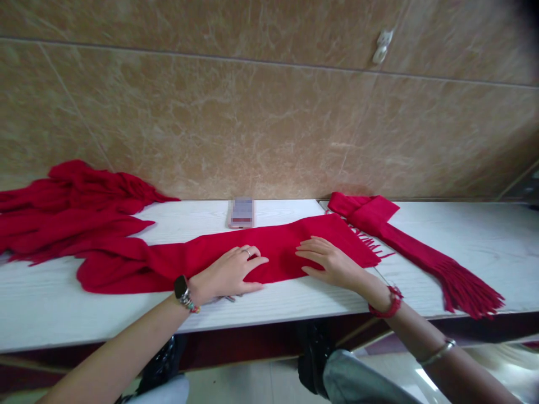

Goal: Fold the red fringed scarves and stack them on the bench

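Red cloth pile (88, 196) gets chopped off at the left edge
Phone screen (241, 211) is all pixelated, tiny thing (230, 298) behind the left hand (231, 270), can't tell what

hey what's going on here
A person's left hand and right hand lie palm-down on a red scarf spread along a white tabletop. A second scarf, folded over at one end, lies to its right, and a rumpled red heap to the left. A phone rests behind, near the tiled wall.
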`<action>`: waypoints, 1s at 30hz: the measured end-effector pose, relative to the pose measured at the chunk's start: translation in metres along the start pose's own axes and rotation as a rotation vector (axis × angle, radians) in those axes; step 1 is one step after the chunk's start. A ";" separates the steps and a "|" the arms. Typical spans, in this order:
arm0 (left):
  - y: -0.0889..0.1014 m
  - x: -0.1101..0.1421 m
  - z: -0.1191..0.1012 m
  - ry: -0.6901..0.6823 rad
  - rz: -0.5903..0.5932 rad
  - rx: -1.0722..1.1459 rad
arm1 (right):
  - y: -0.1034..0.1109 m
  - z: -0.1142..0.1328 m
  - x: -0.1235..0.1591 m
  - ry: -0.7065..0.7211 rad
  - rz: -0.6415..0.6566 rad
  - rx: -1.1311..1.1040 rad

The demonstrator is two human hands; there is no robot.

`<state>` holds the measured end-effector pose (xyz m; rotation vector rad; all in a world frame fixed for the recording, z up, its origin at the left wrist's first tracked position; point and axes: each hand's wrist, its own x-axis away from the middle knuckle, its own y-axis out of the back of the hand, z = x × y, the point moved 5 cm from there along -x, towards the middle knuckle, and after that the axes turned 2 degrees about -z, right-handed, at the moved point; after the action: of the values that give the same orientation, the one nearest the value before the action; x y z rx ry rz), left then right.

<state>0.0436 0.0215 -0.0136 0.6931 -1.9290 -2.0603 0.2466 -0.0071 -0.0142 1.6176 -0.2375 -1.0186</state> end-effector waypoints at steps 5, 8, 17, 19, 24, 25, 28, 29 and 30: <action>0.007 0.001 -0.009 -0.092 0.005 0.002 | -0.004 0.036 -0.017 0.150 0.100 -0.033; 0.007 0.001 -0.008 -0.127 -0.002 0.000 | -0.012 0.041 -0.022 0.162 0.125 0.031; 0.004 -0.001 -0.013 -0.080 -0.042 -0.154 | -0.016 0.039 -0.024 0.101 0.038 0.066; 0.005 -0.002 -0.019 -0.109 -0.053 -0.197 | -0.015 0.040 -0.024 0.100 0.022 0.097; 0.006 -0.002 -0.027 -0.141 -0.085 -0.221 | -0.018 0.044 -0.024 0.127 0.030 0.174; 0.006 -0.002 -0.027 -0.136 -0.088 -0.220 | -0.019 0.044 -0.024 0.128 0.030 0.178; 0.006 -0.002 -0.027 -0.126 -0.125 -0.227 | -0.020 0.046 -0.024 0.129 0.016 0.174; 0.006 -0.002 -0.027 -0.131 -0.139 -0.231 | -0.020 0.047 -0.024 0.127 0.008 0.174; 0.006 -0.002 -0.028 -0.141 -0.149 -0.237 | -0.020 0.047 -0.024 0.122 -0.003 0.175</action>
<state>0.0581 -0.0028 -0.0074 0.6708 -1.7057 -2.4383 0.1915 -0.0182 -0.0182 1.8320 -0.2470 -0.9178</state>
